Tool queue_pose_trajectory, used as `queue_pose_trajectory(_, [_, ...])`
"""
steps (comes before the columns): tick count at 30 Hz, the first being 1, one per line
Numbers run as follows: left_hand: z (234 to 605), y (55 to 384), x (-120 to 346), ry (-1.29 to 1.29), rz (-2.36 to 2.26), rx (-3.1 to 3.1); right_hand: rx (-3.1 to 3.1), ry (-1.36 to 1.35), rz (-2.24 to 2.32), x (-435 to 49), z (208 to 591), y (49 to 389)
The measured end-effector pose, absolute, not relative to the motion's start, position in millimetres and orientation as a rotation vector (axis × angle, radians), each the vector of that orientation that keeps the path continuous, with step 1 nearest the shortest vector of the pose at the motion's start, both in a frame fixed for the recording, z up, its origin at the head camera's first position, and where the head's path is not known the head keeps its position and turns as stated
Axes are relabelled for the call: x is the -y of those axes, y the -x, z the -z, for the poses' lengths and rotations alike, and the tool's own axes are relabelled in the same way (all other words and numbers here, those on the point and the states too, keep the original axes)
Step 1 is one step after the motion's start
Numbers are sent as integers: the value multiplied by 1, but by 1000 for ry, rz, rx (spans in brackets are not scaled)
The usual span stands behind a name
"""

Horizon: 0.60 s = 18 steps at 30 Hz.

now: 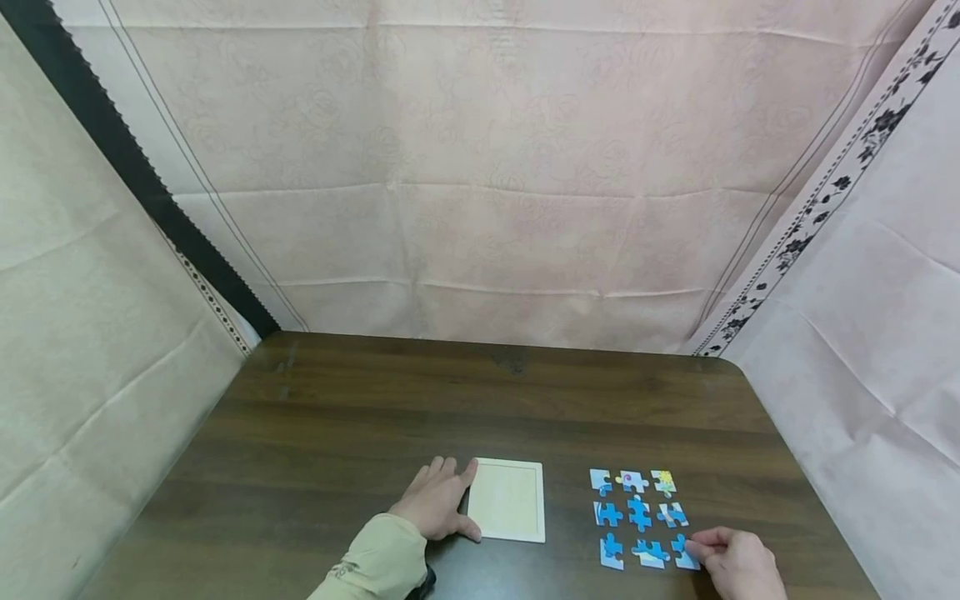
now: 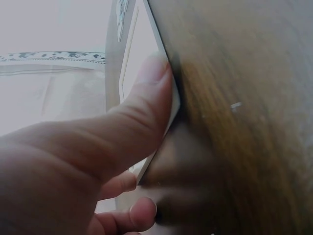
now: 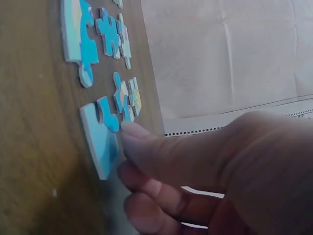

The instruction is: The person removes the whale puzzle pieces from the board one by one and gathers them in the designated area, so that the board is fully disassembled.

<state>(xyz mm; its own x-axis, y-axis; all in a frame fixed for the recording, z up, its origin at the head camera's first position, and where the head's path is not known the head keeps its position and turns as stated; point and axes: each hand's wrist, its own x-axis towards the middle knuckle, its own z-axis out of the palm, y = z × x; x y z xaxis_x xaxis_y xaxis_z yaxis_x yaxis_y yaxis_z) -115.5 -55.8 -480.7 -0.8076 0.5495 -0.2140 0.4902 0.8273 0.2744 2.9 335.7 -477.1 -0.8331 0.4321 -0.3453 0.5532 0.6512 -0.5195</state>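
Note:
A pale, square puzzle tray (image 1: 513,505) with a raised border lies on the table. My left hand (image 1: 432,502) is at its left side, fingers spread, with the thumb (image 2: 152,73) resting on the rim. To the right, several jigsaw pieces (image 1: 640,514), mostly blue and white, lie apart in rows. My right hand (image 1: 744,567) is at the nearest right corner piece (image 3: 100,142), which is light blue with a darker blue tab. Thumb and index finger pinch that piece's right edge, while the other fingers curl beneath the palm.
The dark wooden table (image 1: 337,433) has rounded far corners. Pale cloth (image 1: 510,183) hangs behind it, with more cloth on both sides; the right one carries a black floral band (image 1: 825,196).

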Motion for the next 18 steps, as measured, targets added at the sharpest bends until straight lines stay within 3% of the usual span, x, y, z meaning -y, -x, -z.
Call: queue_pose_trajectory(18, [478, 119, 57, -829, -329, -2795, -2757, -1002, 942, -331, 470, 3])
